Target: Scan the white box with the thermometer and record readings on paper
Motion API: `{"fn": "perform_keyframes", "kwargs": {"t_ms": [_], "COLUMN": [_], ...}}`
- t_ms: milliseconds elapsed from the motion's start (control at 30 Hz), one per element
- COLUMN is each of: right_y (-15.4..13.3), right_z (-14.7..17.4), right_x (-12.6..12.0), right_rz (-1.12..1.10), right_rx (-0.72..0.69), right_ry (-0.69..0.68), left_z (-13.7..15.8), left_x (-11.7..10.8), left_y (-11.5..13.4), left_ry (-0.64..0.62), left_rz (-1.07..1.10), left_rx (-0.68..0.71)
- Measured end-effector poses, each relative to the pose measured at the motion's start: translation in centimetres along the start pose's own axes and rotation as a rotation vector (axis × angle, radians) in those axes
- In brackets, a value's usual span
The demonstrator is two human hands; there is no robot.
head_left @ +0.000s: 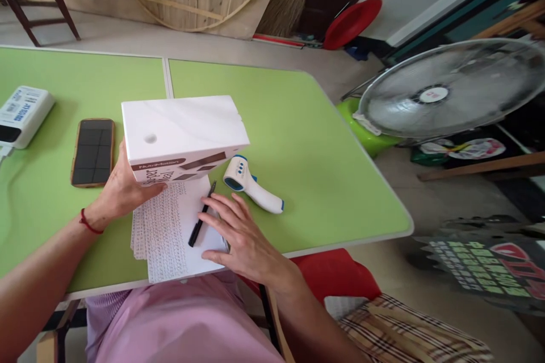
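My left hand (123,181) grips the near left corner of a white cardboard box (187,125), its thumb along the lower edge. Brown "NutriMotion" lettering runs across the box's near side. Under and in front of it lie sheets of paper (164,232) covered partly in handwriting. A black pen (200,221) rests slantwise on the top sheet. My right hand (238,232) lies over the right part of the paper, fingers spread, fingertips beside the pen; whether they touch it I cannot tell. Just beyond that hand is a white and blue infrared thermometer (251,184).
A smartphone (92,153) in a brown case and a white power bank (25,116) with a cable lie left on the green table (272,102). Right of the table stands a large fan (447,91). A red stool (340,278) is by the table's near edge.
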State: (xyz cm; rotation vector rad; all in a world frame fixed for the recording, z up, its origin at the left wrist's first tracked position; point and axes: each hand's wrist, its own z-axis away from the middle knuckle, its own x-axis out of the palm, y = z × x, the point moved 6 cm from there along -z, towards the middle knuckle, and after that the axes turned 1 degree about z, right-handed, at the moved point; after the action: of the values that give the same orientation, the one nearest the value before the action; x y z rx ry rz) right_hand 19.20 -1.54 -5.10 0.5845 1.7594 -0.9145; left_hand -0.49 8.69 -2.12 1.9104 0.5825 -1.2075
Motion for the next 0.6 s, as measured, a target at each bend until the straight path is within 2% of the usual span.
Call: {"fn": "perform_keyframes", "kwargs": {"t_ms": [100, 233, 400, 600], "right_y": [-0.4, -0.4, 0.4, 1.0], "right_z": [0.3, 0.4, 0.0, -0.4], "right_x": [0.6, 1.3, 1.5, 1.6], "right_rz": [-0.011, -0.016, 0.016, 0.018], "right_rx": [-0.006, 0.015, 0.026, 0.022], "right_ry": [-0.053, -0.093, -0.079, -0.056], "left_z": [0.1, 0.0, 0.3, 0.3], "left_x": [0.3, 0.4, -0.4, -0.3], "left_y": [-2.5, -3.3, -2.9, -2.4], "left_ry": [0.141, 0.245, 0.325, 0.266], "left_rz": [0.341, 0.568, 0.68, 0.745], "left_rx": [-0.202, -0.339, -0.391, -0.357]}}
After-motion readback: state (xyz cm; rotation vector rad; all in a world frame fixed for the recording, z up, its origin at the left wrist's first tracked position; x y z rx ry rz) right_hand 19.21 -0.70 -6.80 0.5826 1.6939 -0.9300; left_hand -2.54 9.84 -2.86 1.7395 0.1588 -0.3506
